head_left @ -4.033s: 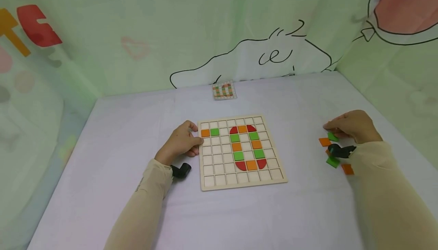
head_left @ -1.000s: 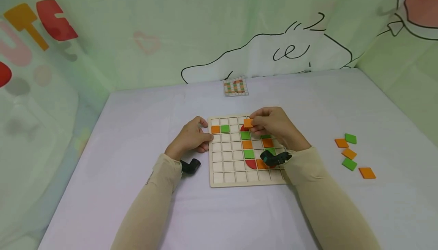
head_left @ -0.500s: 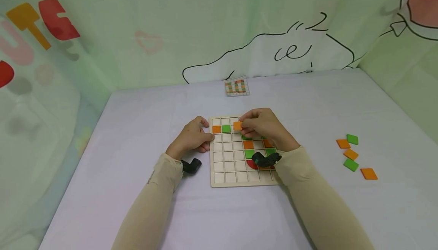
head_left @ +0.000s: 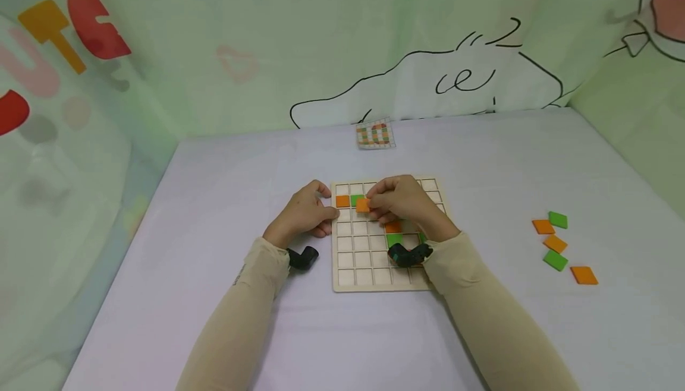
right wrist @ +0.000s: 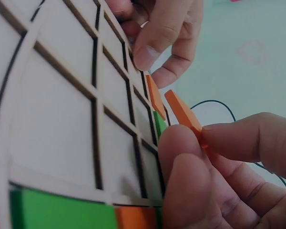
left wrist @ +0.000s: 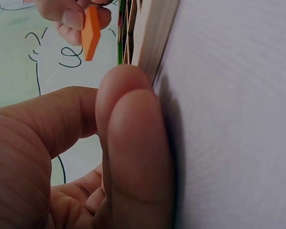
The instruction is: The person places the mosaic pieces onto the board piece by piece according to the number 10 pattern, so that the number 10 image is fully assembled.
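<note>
A wooden grid board (head_left: 362, 259) lies on the table with orange and green square tiles set in some cells. At its left edge, my left hand (head_left: 304, 211) holds the board with thumb and fingers. An orange tile (head_left: 363, 205) is pinched between the thumb and fingers of my right hand (head_left: 404, 202), raised over the board's upper left part. In the head view it partly covers a green tile (head_left: 357, 200), which sits beside another orange tile (head_left: 342, 201). My right hand and its wrist camera hide much of the board's right half.
Several loose orange and green tiles (head_left: 555, 243) lie on the table (head_left: 503, 331) to the right. A small pattern card (head_left: 376, 134) lies at the back, near the fabric backdrop (head_left: 321, 34). Each wrist carries a black camera (head_left: 302, 258).
My right hand first reached the loose tiles at the right, then brought an orange tile leftward across the board. My left hand has stayed at the board's left edge.
</note>
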{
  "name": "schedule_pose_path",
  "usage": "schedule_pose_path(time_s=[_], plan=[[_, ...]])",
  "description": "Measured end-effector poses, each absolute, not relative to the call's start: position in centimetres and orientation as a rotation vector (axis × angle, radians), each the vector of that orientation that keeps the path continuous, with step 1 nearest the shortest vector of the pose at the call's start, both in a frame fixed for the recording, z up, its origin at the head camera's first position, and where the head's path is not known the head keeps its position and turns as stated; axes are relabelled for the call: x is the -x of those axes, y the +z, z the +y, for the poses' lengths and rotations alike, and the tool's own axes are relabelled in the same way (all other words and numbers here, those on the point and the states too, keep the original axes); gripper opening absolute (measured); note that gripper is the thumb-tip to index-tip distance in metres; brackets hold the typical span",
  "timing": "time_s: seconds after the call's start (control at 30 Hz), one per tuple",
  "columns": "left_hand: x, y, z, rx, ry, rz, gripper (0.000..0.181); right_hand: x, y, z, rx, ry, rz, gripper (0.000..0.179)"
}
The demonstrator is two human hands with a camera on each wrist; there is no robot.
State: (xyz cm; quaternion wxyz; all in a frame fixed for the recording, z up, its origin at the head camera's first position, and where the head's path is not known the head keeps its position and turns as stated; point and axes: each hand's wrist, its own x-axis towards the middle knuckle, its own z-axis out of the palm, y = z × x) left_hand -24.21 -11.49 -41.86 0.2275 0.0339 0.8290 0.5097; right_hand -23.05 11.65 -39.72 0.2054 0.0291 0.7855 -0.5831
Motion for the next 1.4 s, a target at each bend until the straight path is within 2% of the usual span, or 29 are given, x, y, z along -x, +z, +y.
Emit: schedule_pose_path(time_s=[0.87, 1.2, 1.4], plan=[[24.4, -41.0, -11.5, -0.108, 1.397, 2.305, 0.042, 22.7, -39.9, 10.9, 0.007, -1.593, 2.263, 0.017], [24.1, -41.5, -11.5, -0.089, 1.399, 2.295, 0.041, 22.3, -39.4, 11.8, 0.035, -1.625, 2.232, 0.027], [23.8, -41.8, -11.4, -0.097, 1.405, 2.296, 0.041, 21.4, -38.0, 15.1, -0.01, -1.577, 2.349, 0.034]])
